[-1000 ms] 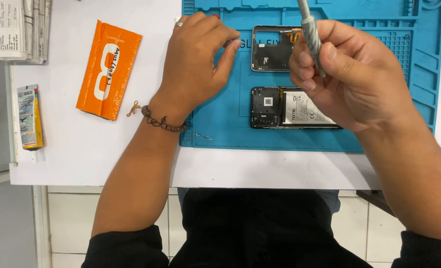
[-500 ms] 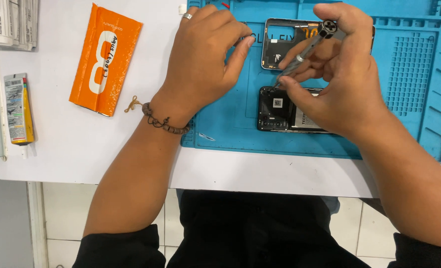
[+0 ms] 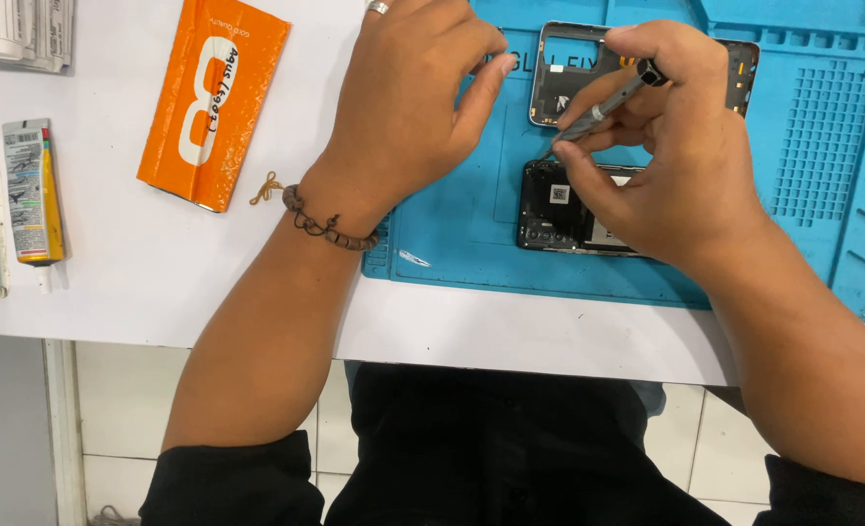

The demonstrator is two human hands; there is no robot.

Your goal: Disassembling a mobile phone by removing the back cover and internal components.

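My right hand (image 3: 671, 161) grips a slim grey screwdriver (image 3: 603, 105), slanted down to the left, its tip at the top left corner of an opened black phone (image 3: 559, 206) lying on the blue work mat (image 3: 471, 234). Above the phone lies a separate phone frame (image 3: 561, 73), partly hidden by my fingers. My left hand (image 3: 408, 102), with a ring and a bead bracelet at the wrist, rests palm down on the mat's left edge, fingers curled, thumb pointing toward the frame. It holds nothing that I can see.
An orange flat packet (image 3: 213, 102) lies on the white table (image 3: 140, 273) left of the mat. A glue tube (image 3: 31, 190) lies at the far left, with papers (image 3: 18, 29) at the top left corner. The mat has ridged compartments (image 3: 822, 146) on the right.
My right hand lowered the screwdriver from upright to a slant, bringing its tip down to the opened phone. The view shifted slightly right. My left hand stayed in place.
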